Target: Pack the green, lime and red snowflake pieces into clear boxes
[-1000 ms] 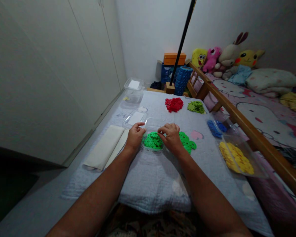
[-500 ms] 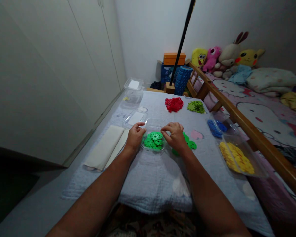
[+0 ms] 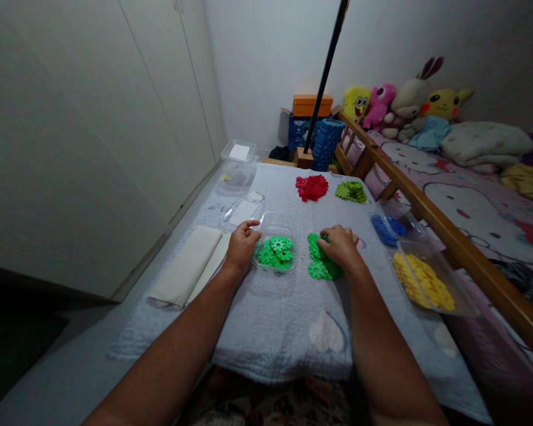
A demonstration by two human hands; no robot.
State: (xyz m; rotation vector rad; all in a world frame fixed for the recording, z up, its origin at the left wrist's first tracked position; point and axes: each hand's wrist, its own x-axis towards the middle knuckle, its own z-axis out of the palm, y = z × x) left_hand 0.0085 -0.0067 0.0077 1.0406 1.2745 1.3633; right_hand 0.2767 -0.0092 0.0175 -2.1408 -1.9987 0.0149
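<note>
My left hand (image 3: 244,244) grips the left rim of a clear plastic container (image 3: 296,228) with thumb and fingers. Green snowflake-shaped plastic discs (image 3: 275,253) lie heaped in the near part of that container. To its right, my right hand (image 3: 340,244) is over a loose pile of green discs (image 3: 322,269) on the cloth. Its fingers are curled down, with a green disc at the fingertips; the hand hides part of the pile.
Red discs (image 3: 311,187) and light green discs (image 3: 352,191) lie farther back. Containers of blue discs (image 3: 387,229) and yellow discs (image 3: 421,281) stand by the wooden bed rail (image 3: 453,242). On the left are folded cloth (image 3: 186,266), a clear lid (image 3: 242,212) and a lidded container (image 3: 238,171).
My right hand has moved right, from the container's right rim to the loose green pile. My left hand has stayed on the left rim.
</note>
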